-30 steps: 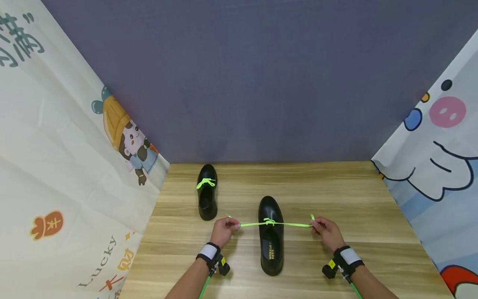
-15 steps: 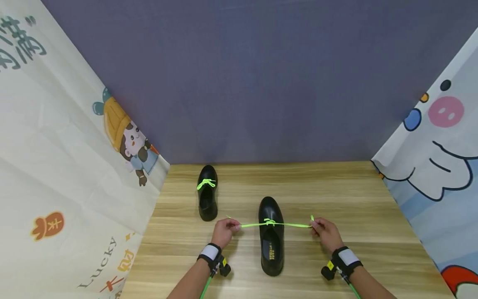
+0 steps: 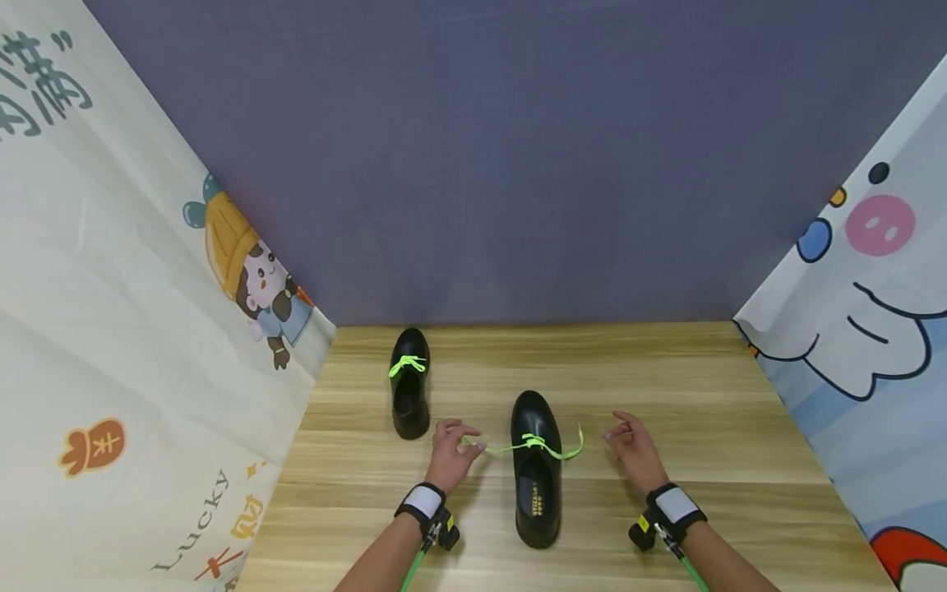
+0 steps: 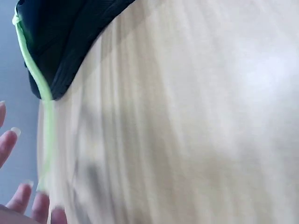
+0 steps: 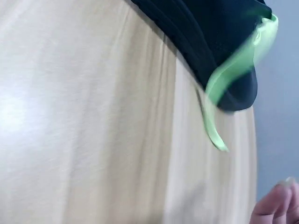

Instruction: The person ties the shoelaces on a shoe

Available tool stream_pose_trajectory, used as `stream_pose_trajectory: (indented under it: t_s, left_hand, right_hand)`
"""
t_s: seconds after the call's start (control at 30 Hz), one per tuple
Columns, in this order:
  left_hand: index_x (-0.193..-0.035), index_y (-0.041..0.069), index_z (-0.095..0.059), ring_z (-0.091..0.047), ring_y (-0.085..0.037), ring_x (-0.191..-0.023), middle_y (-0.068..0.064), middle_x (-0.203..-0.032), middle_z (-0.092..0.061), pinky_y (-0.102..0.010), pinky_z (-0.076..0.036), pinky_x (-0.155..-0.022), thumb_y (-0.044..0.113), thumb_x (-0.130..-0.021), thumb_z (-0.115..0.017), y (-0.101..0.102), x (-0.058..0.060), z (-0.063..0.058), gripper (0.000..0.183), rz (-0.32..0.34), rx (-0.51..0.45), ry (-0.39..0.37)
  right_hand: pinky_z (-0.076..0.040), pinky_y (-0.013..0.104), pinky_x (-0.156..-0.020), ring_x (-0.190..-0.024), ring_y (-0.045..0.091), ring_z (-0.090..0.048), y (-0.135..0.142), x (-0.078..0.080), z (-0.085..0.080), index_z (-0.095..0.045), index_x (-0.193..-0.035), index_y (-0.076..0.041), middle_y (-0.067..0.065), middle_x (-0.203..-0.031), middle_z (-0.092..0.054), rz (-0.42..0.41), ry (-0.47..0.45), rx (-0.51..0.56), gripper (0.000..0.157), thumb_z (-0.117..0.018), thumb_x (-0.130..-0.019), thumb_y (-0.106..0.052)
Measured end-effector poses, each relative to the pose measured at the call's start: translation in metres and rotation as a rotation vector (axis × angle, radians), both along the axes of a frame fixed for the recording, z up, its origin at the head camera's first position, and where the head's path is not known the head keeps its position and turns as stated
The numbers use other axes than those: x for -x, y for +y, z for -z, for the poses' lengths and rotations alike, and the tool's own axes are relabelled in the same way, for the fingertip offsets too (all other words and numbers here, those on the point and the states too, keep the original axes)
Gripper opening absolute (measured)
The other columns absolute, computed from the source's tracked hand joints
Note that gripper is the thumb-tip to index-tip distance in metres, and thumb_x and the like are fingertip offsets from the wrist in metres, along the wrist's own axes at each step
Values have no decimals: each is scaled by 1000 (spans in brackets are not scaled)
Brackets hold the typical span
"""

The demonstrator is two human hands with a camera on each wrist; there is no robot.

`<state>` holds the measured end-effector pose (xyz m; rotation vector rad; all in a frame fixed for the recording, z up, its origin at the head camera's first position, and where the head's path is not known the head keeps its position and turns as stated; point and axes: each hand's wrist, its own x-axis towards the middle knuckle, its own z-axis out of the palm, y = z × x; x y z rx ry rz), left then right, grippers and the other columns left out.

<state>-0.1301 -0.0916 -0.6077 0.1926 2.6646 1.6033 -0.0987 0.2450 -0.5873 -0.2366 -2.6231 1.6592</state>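
A black dress shoe stands on the wooden surface between my hands, toe pointing away. Its neon-green shoelace is tied at the throat, with a loose end out to each side. My left hand is left of the shoe, thumb and fingers parted. In the left wrist view the blurred shoelace trails down to those fingertips. My right hand is right of the shoe, fingers loosely bent and holding nothing. The right wrist view shows the other shoelace end curling free, apart from the fingers.
A second black shoe, its green lace in a bow, stands farther back on the left. Behind the wooden surface rises a grey-blue panel. Printed white sheets hang at the left and right.
Both hands pinched the lace ends and held them taut sideways. Now their fingers have loosened, the lace has gone slack, and its right end has sprung back toward the shoe.
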Motion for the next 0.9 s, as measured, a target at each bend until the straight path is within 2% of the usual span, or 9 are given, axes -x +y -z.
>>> stream_pose_trajectory:
  t_s: [0.07,0.17,0.27,0.37,0.47,0.6,0.77,0.9]
  left_hand:
    - [-108,1,-70,-41,-41,-125,-20,-135,-45,-58,-38,-98,15,-89,-76,5,2,-2,24,21,-7,37]
    - [-116,-4,-65,-43,-43,-129,-21,-137,-47,-59,-37,-103,18,-92,-73,14,6,-7,34,129,-26,76]
    - [-126,-6,-58,-50,-40,-125,-20,-134,-50,-54,-42,-103,25,-95,-70,24,8,-11,45,258,-22,58]
    - [-131,-5,-53,-56,-38,-118,-21,-130,-50,-49,-47,-98,29,-96,-69,33,9,-13,52,340,-19,-3]
    - [-131,-3,-52,-60,-35,-109,-21,-127,-50,-42,-51,-92,29,-95,-70,39,8,-14,52,363,-6,-58]
    - [-126,-2,-53,-60,-25,-95,-16,-116,-50,-32,-52,-80,26,-95,-71,41,6,-13,45,365,28,-72]
    - [-114,1,-54,-55,-9,-80,-3,-97,-57,-24,-47,-70,28,-97,-68,40,6,-9,35,380,46,-87]
    - [-109,0,-55,-52,-3,-72,5,-84,-58,-22,-46,-66,23,-96,-69,39,7,-6,29,398,9,-78]
  right_hand:
    - [-45,25,-76,-94,19,-53,-8,4,-2,-47,-138,8,20,-113,-52,-52,68,-33,46,-63,-99,-10]
    - [-48,36,-87,-106,34,-53,-23,8,-4,-50,-134,9,23,-120,-50,-168,132,-33,43,-66,-96,-7]
    - [-46,51,-94,-116,41,-51,-37,12,-4,-51,-133,7,23,-127,-49,-262,103,-12,45,-69,-96,-12]
    - [-46,53,-95,-117,40,-54,-47,15,-2,-50,-135,4,20,-130,-48,-330,49,-32,50,-70,-96,-21]
    - [-50,42,-89,-107,33,-60,-53,16,2,-54,-132,0,18,-125,-52,-376,32,-72,47,-71,-95,-23]
    - [-50,28,-75,-91,20,-61,-55,15,6,-59,-122,-1,12,-111,-60,-418,26,-90,38,-72,-94,-22]
    - [-47,25,-62,-75,11,-56,-54,12,4,-59,-105,-2,5,-92,-63,-464,-11,-62,20,-68,-96,-18]
    - [-44,24,-62,-73,7,-52,-53,10,6,-59,-97,-5,-1,-84,-59,-511,-3,-87,7,-64,-98,-10]
